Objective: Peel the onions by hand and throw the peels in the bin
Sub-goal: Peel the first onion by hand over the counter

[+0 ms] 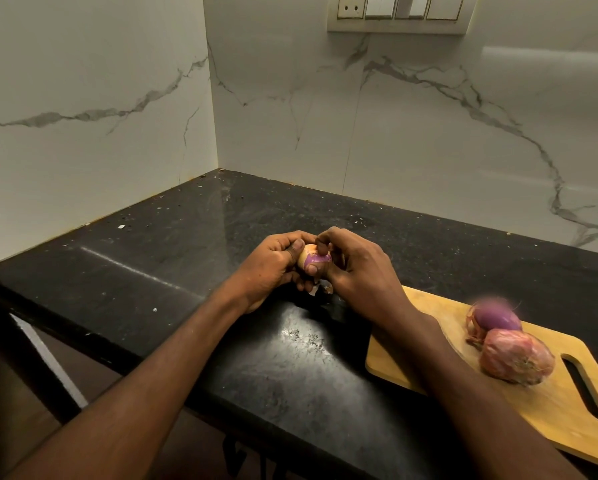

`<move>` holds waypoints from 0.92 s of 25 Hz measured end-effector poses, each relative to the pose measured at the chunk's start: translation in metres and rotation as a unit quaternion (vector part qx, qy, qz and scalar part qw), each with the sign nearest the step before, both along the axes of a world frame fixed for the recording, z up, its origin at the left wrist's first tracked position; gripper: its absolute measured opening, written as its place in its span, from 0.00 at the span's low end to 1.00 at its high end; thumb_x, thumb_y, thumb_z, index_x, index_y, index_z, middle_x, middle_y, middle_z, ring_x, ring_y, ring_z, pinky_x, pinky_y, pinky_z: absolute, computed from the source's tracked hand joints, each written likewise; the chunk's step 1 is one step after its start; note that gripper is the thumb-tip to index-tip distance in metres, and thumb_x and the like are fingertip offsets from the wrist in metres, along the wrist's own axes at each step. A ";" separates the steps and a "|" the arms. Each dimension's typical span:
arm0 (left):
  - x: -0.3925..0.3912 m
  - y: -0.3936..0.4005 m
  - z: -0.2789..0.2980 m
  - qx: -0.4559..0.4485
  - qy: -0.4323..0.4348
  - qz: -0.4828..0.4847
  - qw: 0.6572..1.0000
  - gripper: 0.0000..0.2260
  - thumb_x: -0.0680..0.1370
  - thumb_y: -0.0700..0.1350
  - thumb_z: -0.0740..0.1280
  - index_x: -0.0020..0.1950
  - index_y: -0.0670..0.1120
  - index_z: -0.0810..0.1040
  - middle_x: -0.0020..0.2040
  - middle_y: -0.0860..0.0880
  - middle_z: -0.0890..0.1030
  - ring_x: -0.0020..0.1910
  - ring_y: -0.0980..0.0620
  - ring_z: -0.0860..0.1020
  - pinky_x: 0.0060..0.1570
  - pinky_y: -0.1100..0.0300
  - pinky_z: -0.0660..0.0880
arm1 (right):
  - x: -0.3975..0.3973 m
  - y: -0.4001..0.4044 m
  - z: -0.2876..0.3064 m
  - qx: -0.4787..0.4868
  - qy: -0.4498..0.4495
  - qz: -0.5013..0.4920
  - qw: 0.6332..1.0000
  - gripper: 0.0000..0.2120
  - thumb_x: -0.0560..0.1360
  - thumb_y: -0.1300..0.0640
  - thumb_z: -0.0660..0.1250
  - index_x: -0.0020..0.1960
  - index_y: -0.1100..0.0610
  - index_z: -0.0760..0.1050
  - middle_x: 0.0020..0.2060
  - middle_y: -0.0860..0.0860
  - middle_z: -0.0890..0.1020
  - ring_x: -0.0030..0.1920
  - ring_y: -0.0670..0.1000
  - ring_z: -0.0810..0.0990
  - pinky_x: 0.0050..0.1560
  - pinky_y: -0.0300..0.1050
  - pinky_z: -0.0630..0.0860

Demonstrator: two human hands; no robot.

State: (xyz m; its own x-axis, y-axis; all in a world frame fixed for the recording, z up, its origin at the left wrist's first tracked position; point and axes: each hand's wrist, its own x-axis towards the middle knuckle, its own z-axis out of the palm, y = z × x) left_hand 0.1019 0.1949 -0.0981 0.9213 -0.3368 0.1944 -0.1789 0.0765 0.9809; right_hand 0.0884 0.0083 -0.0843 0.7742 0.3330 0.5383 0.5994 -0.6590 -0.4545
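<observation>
- Left hand (pixel 273 268): fingers curled round a small onion (pixel 313 259), cupping it from its left and underneath, above the black counter (pixel 172 244).
- Right hand (pixel 356 268): fingers bent over the same onion from its right side; one fingertip (pixel 322 250) presses down on the top of the bulb, where purple flesh shows between patches of pale dry skin.
- Small onion: held between the two hands, clear of the counter surface; partly bared, with tan skin on the side facing the left hand.
- Loose peel scrap (pixel 320 289): pale fragment just below the hands; whether it hangs from the onion or lies on the counter cannot be told.
- Cutting board (pixel 429 358): wooden, with a slot handle, lying on the counter to the right of the right hand, partly under the right forearm.
- Peeled onion (pixel 496 318): glossy purple, on the board, well apart from the right hand, with strips of dry skin trailing at its left.
- Unpeeled onion (pixel 515 356): pinkish dry skin intact, on the board, touching the peeled onion on its near side.
- Marble-patterned wall (pixel 394 133): behind the hands, bearing a switch panel (pixel 399 12).
</observation>
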 end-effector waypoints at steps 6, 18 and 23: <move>0.003 -0.001 -0.002 -0.013 -0.003 0.012 1.000 0.14 0.88 0.41 0.54 0.62 0.38 0.78 0.41 0.42 0.82 0.34 0.45 0.79 0.34 0.57 0.79 | -0.004 0.002 -0.002 -0.010 -0.039 -0.037 0.999 0.13 0.77 0.53 0.74 0.60 0.46 0.76 0.50 0.41 0.80 0.44 0.42 0.76 0.41 0.46 0.78; 0.003 0.000 -0.002 0.011 -0.015 -0.004 1.000 0.14 0.88 0.40 0.54 0.63 0.36 0.77 0.40 0.42 0.81 0.35 0.44 0.81 0.34 0.56 0.80 | -0.002 0.002 -0.003 -0.019 -0.020 -0.018 0.999 0.07 0.77 0.55 0.72 0.49 0.49 0.74 0.41 0.43 0.77 0.41 0.47 0.75 0.37 0.49 0.74; 0.002 -0.001 -0.001 -0.023 -0.007 0.010 1.000 0.15 0.88 0.41 0.54 0.62 0.38 0.79 0.47 0.41 0.84 0.38 0.44 0.81 0.39 0.53 0.82 | -0.001 0.004 -0.004 0.056 -0.015 -0.035 0.998 0.10 0.78 0.58 0.73 0.47 0.49 0.71 0.41 0.44 0.79 0.41 0.47 0.78 0.39 0.53 0.79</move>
